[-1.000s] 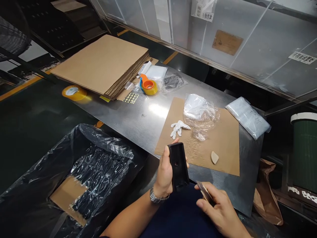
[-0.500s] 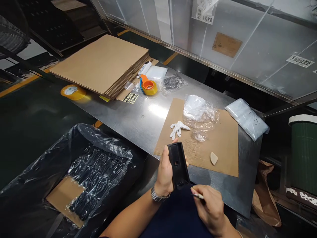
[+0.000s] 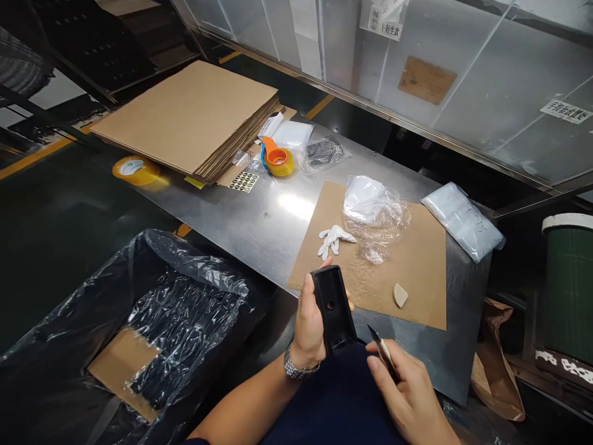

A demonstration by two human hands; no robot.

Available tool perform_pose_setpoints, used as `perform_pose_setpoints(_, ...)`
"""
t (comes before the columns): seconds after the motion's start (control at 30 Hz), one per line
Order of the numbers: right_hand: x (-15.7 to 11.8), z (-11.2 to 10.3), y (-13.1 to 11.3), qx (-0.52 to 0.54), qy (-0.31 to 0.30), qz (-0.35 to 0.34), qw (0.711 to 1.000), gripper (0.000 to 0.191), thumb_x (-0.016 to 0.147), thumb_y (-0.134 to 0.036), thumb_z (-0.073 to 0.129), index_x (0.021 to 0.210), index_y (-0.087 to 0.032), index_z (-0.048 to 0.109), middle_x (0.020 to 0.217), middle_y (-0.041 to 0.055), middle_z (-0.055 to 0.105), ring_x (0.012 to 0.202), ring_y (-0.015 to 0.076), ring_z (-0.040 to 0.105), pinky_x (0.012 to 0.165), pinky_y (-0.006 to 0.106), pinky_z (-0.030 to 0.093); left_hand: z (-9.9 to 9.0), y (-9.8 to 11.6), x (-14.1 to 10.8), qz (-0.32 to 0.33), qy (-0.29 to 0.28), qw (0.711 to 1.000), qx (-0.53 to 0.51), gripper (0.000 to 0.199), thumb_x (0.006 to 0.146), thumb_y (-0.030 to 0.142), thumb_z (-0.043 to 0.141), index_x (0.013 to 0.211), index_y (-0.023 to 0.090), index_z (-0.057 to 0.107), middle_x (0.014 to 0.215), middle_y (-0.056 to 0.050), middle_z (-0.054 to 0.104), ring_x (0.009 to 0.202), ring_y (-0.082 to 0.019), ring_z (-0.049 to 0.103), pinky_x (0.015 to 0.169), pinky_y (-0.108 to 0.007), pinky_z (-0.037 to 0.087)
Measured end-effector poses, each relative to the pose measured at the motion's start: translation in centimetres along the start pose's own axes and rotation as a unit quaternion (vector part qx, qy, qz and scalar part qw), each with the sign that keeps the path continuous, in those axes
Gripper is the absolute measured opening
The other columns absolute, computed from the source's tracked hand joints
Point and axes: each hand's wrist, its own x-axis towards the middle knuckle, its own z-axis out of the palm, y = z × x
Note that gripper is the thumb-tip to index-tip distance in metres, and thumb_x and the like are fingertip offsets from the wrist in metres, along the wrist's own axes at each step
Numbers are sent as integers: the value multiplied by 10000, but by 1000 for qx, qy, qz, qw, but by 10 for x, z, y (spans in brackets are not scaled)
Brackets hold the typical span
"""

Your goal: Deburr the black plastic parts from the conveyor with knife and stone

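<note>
My left hand (image 3: 309, 324) is wrapped around a black, shallow, tray-shaped part (image 3: 332, 306) with a round hole near its middle. The part is held tilted in front of my body, its hollow side towards me. In my right hand (image 3: 407, 386) is a slim craft knife (image 3: 380, 347), pinched between thumb and fingers. Its dark pointed tip is directed up and left, a short way right of the black part and apart from it. Past my hands, a white glove (image 3: 333, 240) and a small beige wedge-shaped piece (image 3: 399, 295) lie on a cardboard sheet (image 3: 426, 259).
Crumpled clear plastic bags (image 3: 373, 204) cover part of the cardboard. A metal table (image 3: 231, 222) carries stacked cardboard (image 3: 194, 117), an orange tape dispenser (image 3: 278, 161) and a tape roll (image 3: 134, 170). At lower left stands a bin lined with black plastic (image 3: 185, 321).
My right hand has moved slightly right and turned, so the craft knife now points up and its dark tip shows. My left hand keeps the black part nearly in place.
</note>
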Motion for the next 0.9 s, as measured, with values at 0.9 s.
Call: perform_pose_setpoints(0.9, 8, -9, -9, 195, -196, 101, 956, 271, 944, -385, 222, 917, -215, 431, 576, -53, 542, 457, 82, 519, 476, 178, 403, -5, 4, 6, 38, 24, 998, -32, 590, 791, 587, 377, 1285, 265, 384, 619, 9, 571, 481, -143, 548, 418, -231, 426)
